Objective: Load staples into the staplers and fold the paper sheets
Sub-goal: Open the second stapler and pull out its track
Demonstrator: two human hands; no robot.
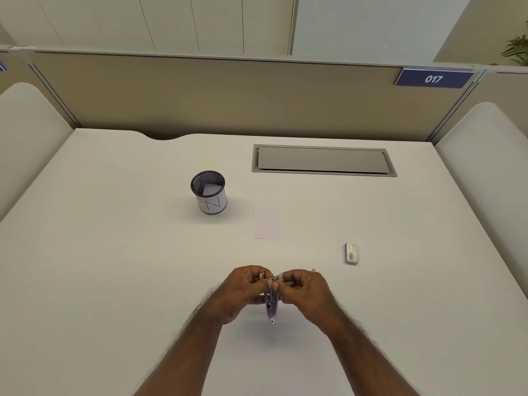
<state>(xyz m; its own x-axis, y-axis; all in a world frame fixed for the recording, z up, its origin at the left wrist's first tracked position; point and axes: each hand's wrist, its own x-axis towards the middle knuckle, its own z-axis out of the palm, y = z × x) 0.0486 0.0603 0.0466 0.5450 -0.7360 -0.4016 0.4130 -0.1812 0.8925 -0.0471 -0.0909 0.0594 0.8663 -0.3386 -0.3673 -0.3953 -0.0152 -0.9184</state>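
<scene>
Stapler point(271, 305), small, pale lilac and wedge-shaped, hangs between the two hands just above the white worktop point(114, 267), its narrow hinged end pointing back toward the person. Left hand point(243, 292) curls round the stapler's left side, fingertips meeting at the upper, open end. Right hand point(303, 290) pinches a short, shiny metal piece at that same end, thumb and forefinger pressed together; whether it is a staple strip cannot be told. Beyond the stapler, slightly right, a flat white paper sheet point(266, 222) lies on the matte worktop. Well right of the stapler sits a small rectangular staple box point(351, 253), greyish with a glinting face. Beyond and left of the stapler stands a round black wire-mesh pen cup point(209, 192), wrapped in white paper with drawn lines.
</scene>
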